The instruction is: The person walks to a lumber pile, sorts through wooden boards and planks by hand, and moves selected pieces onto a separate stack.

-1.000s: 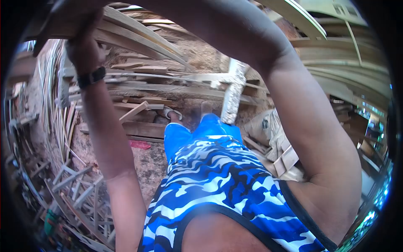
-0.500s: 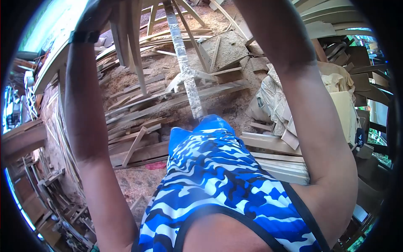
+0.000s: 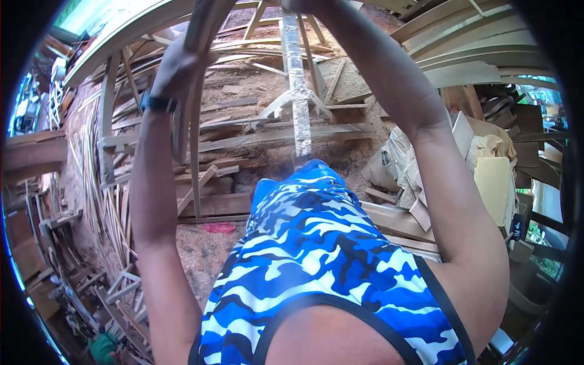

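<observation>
Upper L of view: boards [image 3: 194, 152], in my hold. Long, thin; exact no. can't be told. Long axis approx. top to bottom of view, near-parallel w/ my L arm [image 3: 152, 194], just R of it. Upper ends out of frame; longest one's lower end comes down past my strap [image 3: 158, 102], over planks [image 3: 225, 204]. Contact w/ those: can't tell.

L grip [image 3: 179, 70]: fingers wrapped round boards, high on their visible length; most of what shows hangs below it. Nearer hand by far.

R grip [image 3: 304, 5]: at top edge, mostly cut off; clenched, empty or grasping, can't tell. Lies to R of boards' visible run, by upper end of beam.

Beam [image 3: 298, 91]: white, rough; runs top to bottom between my arms, w/ side braces, down to my shorts [image 3: 313, 169]. R of boards, apart from them.

Misc.: slats [image 3: 115, 213], L of my L arm; pink scrap [image 3: 219, 227], near boards' low end; sack [image 3: 386, 163], beside R arm [image 3: 401, 91].
</observation>
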The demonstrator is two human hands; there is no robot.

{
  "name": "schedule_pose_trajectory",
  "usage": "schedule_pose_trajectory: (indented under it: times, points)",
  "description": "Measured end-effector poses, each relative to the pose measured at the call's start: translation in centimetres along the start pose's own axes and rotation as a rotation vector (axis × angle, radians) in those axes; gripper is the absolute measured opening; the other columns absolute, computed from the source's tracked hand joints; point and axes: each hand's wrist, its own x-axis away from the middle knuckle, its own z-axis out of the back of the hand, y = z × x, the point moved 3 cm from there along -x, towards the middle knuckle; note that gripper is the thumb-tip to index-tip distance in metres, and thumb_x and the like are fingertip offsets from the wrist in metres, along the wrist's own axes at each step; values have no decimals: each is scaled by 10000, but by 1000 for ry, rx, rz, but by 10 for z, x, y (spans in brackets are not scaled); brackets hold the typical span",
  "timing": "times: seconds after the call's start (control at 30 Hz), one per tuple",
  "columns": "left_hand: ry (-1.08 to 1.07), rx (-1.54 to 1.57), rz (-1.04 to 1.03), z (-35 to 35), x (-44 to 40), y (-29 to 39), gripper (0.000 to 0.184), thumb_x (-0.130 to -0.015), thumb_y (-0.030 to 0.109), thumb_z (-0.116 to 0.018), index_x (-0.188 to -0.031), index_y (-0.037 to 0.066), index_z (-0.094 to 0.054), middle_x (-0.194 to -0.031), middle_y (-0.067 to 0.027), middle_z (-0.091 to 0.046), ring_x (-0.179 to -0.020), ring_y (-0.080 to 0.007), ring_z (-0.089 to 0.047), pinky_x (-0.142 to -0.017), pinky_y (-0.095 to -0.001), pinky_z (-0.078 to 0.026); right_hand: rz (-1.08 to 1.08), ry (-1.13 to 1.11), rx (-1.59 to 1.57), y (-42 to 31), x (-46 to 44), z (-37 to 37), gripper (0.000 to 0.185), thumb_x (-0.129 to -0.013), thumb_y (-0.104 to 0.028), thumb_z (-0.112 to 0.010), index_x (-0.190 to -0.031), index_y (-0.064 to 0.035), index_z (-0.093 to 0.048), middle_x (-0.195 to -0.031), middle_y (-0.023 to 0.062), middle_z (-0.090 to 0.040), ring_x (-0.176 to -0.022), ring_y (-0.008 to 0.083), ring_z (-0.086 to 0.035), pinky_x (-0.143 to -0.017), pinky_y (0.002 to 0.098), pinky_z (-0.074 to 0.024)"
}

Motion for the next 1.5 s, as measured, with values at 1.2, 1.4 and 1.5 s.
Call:
schedule_pose_trajectory:
  times: [1.2,1.4,1.5]
  points:
    - [400,-360,1553,2,437,-172,684,-649,2,-644,-1292,-81,-428,-1134,-206,-577,-1048,-332,-576,-953,-387,-434,-1298,318,1488,582,-34,241,505,-916,-325,-563,-1342,-55,-529,-1522,174,-310,-1397,367,-317,-1088,475,-352]
    - [350,-278,1578,-29,402,-189,596,-652,40,-637,-1215,-57,-467,-1071,-214,-567,-1014,-356,-554,-947,-401,-413,-1206,-132,1827,662,-31,301,410,-924,-231,-492,-1304,-92,-559,-1472,176,-364,-1365,376,-361,-1086,480,-357]
    - [307,-329,1522,-30,403,-196,571,-633,-9,-643,-1182,-56,-492,-969,-190,-607,-896,-319,-614,-868,-376,-468,-1173,-188,1839,669,-35,305,365,-885,-179,-546,-1233,-84,-602,-1376,168,-490,-1264,364,-500,-988,486,-464]
